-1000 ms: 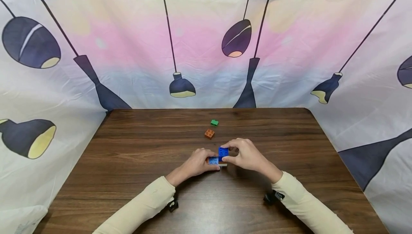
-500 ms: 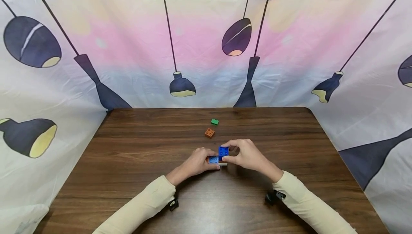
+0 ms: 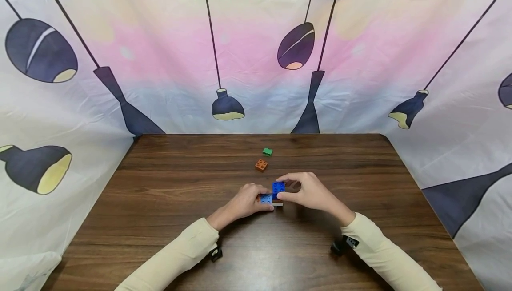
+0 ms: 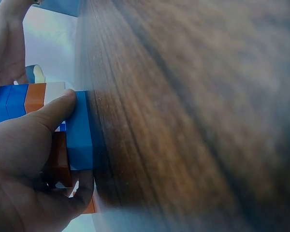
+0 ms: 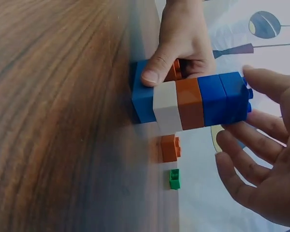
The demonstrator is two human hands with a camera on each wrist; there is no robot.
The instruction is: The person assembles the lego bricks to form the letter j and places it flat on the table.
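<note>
A brown wood-grain table (image 3: 180, 166) stands against pastel cloth (image 3: 168, 37) printed with dark lamps (image 3: 228, 106). Toward its far edge lie a green brick (image 3: 267, 152) and a loose orange brick (image 3: 261, 165). Nearer, the left hand (image 3: 246, 200) pinches a light blue brick (image 5: 143, 104) low at the table; on it rises a tower of 1 white brick (image 5: 166, 106), 1 orange brick (image 5: 190, 104) and 2 dark blue bricks (image 5: 222, 99). The right hand (image 3: 308, 192) grips the topmost dark blue brick (image 3: 278, 187) between thumb and fingertip. Since 0.5 s ago the bricks and left hand have kept their places; the right wrist has edged slightly outward.
</note>
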